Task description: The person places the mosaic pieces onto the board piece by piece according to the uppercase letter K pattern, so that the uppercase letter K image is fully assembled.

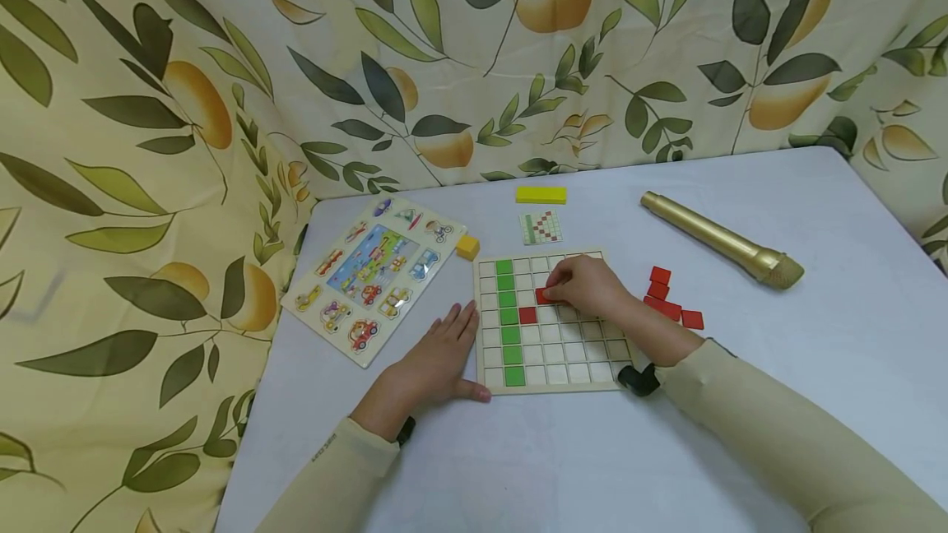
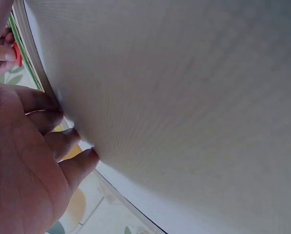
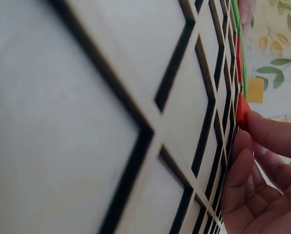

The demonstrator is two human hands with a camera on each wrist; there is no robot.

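My right hand [image 1: 588, 288] pinches a red square tile [image 1: 541, 296] between thumb and fingertips, low over a wooden grid board [image 1: 563, 391]. The right wrist view shows that tile [image 3: 242, 111] tilted at the grid, one corner raised. Another red tile [image 1: 527, 316] lies flat in a cell, one row nearer and one column left. Green tiles [image 1: 508, 317] fill a whole column near the board's left side. Along the board's left edge rests my left hand [image 1: 437, 362], fingers straight and thumb spread at the near corner.
Several loose red tiles [image 1: 692, 319] lie right of the board, below a gold microphone [image 1: 714, 235]. Behind it are a small pattern card [image 1: 541, 228] and a yellow bar [image 1: 541, 195]. To the left stand a yellow cube [image 1: 467, 247] and a picture puzzle board [image 1: 348, 282].
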